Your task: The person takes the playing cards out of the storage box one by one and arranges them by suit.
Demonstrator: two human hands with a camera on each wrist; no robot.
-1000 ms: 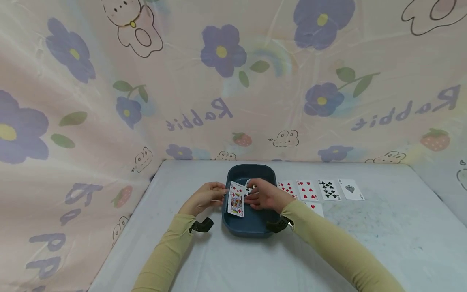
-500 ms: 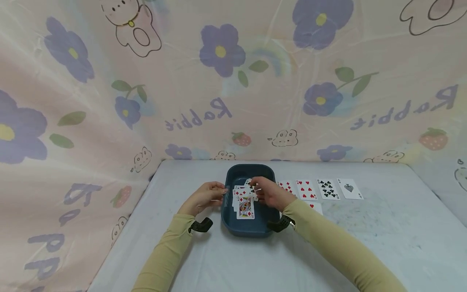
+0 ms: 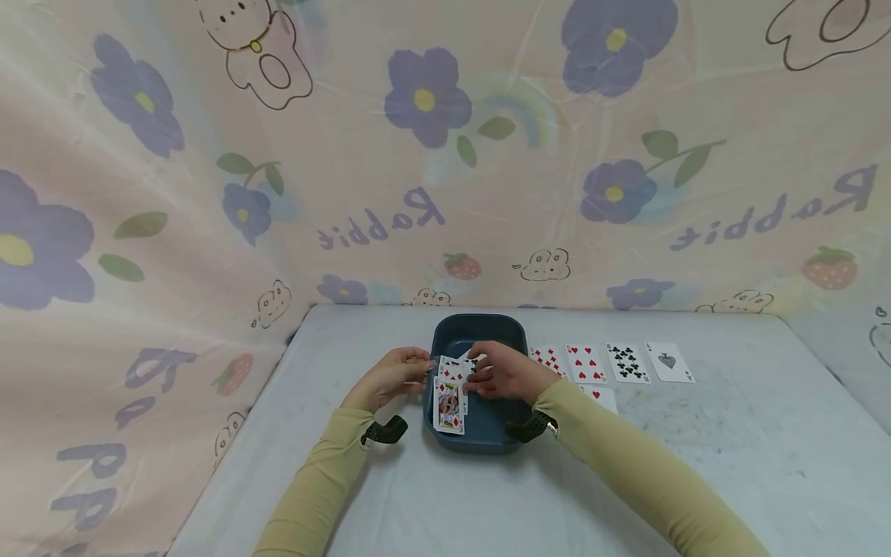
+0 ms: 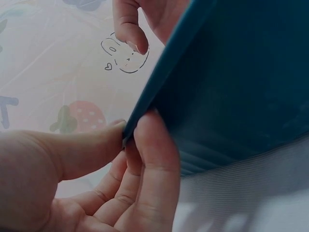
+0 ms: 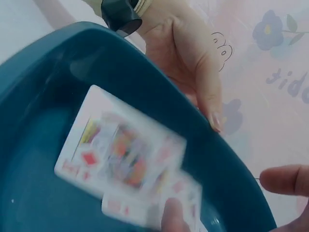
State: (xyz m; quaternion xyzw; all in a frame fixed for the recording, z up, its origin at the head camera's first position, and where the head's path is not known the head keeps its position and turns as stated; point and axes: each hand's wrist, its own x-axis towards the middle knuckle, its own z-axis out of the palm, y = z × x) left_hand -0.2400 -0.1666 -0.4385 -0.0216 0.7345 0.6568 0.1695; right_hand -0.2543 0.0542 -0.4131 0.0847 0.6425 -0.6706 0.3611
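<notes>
In the head view a dark blue tray (image 3: 480, 447) stands on the table with several loose playing cards in it. My left hand (image 3: 390, 377) pinches its left rim; the left wrist view shows thumb and fingers (image 4: 157, 145) on either side of the wall. A face card of diamonds (image 3: 450, 406) lies by the tray's left wall, overlapping other diamond cards (image 3: 452, 371). Over the tray's right side reaches my right hand (image 3: 511, 373), its fingers at the cards. In the right wrist view one fingertip touches the blurred cards (image 5: 116, 145), and the thumb (image 5: 285, 180) is apart from it.
Right of the tray, a row holds a diamond card (image 3: 546, 358), a six of hearts (image 3: 586, 363), a clubs card (image 3: 628, 363) and an ace of spades (image 3: 670, 362). A heart card (image 3: 600, 398), partly covered by the right sleeve, lies nearer. A printed curtain (image 3: 487, 193) hangs behind.
The face card has slid within the tray, first rightward and nearer, then left toward the wall. The right hand has shifted slightly with it; the left hand keeps its place on the rim.
</notes>
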